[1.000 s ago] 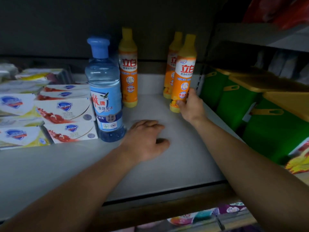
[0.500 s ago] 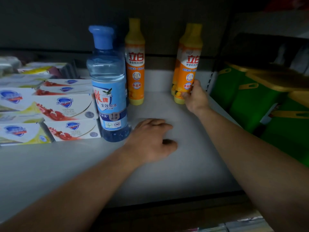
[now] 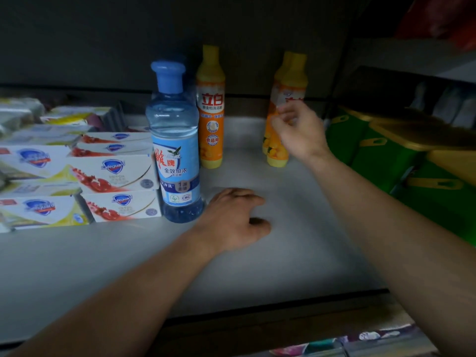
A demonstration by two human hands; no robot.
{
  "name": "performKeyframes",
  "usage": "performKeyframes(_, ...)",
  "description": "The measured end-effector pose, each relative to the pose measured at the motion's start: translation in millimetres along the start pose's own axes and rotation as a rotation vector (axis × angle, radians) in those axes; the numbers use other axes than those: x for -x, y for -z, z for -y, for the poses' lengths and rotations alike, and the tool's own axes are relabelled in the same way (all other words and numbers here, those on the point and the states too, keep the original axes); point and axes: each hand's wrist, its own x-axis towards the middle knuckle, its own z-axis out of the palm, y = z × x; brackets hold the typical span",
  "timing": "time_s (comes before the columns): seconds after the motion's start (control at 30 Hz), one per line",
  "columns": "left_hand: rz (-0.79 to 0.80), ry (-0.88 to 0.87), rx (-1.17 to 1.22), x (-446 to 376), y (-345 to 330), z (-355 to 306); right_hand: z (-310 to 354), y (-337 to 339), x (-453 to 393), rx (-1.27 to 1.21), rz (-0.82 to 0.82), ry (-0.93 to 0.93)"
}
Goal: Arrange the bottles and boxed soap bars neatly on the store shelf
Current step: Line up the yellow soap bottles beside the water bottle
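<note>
While I watched through the head camera, the left hand (image 3: 233,220) rested on the shelf (image 3: 296,240) beside the blue bottle (image 3: 175,150), fingers loosely curled, its grip empty. The right hand (image 3: 300,130) hung released before the paired orange bottles (image 3: 283,109) at the shelf's right edge. Boxed soap bars (image 3: 113,173) filled the left side; open shelf lay between the hands.
</note>
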Motion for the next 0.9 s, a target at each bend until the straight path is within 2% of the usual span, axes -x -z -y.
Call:
performKeyframes(0.17, -0.026, 0.007, 0.081, 1.6, 8.6, -0.6, 58.1, -35.9, -20.3, -0.03, 0.2, 0.101)
performKeyframes(0.33, -0.061, 0.059, 0.175, 3.4, 10.0, 1.3, 83.8, -67.2, -41.7, 0.102, 0.328, 0.102)
performKeyframes(0.47, -0.046, 0.047, 0.145, 2.4, 8.2, 2.7, 83.6, -76.1, -46.2, 0.164, 0.293, 0.108)
performKeyframes(0.63, -0.062, 0.032, 0.141, 0.9, 6.3, 5.5, 77.0, -67.7, -32.1, 0.018, 0.21, 0.09)
performKeyframes(0.77, -0.081, 0.045, 0.188, 1.3, 7.7, 5.5, 67.2, -43.3, -10.7, -0.11, 0.127, -0.006)
performKeyframes(0.83, -0.162, 0.065, 0.287, 2.0, 11.4, 5.8, 62.9, -27.0, 0.3, -0.147, 0.098, -0.046)
performKeyframes(0.9, -0.32, 0.086, 0.417, 2.3, 15.8, 5.7, 61.0, -8.6, 9.4, -0.137, 0.067, -0.061)
